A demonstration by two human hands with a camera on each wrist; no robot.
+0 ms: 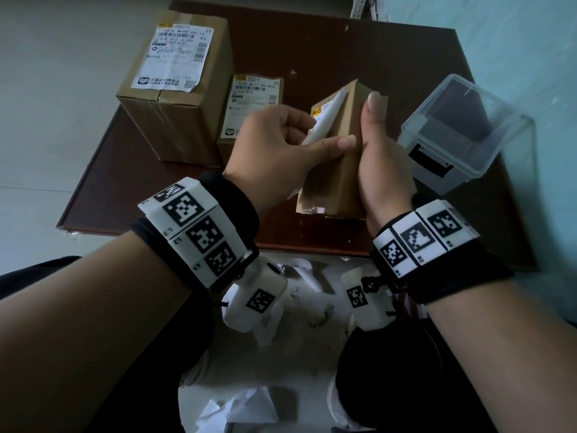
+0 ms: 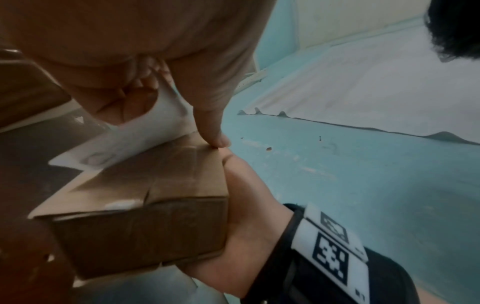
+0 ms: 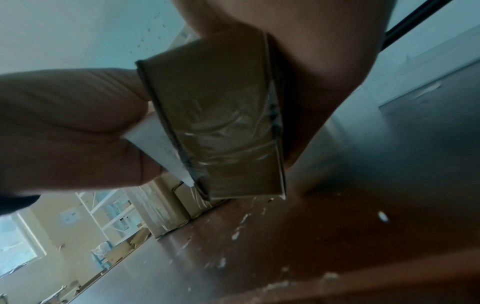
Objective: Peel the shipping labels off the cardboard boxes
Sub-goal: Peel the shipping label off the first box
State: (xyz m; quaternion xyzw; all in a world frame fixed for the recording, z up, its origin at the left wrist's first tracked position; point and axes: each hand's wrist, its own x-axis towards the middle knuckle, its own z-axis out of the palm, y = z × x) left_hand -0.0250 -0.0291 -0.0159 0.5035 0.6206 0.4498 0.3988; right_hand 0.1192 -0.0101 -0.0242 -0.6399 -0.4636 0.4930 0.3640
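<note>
Two hands | left hand (image 1: 274,145) pinches label (image 1: 324,120) | right hand (image 1: 379,157) grips box (image 1: 340,179)

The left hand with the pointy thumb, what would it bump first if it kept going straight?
Probably the right hand: the left hand thumb already lies across the small brown cardboard box it holds.

A small brown cardboard box (image 1: 338,170) is held tilted above the near edge of the tabletop (image 1: 359,57), one taped end turned down. Its white shipping label (image 1: 324,120) is half peeled, curled away from the box's face, a yellow-marked corner still stuck. A large taped box (image 1: 175,98) is seen at the far left corner, its label (image 1: 178,56) intact on top. Just beside it, toward the middle, a smaller box (image 1: 249,120) is seen, its label (image 1: 254,95) in place.
</note>
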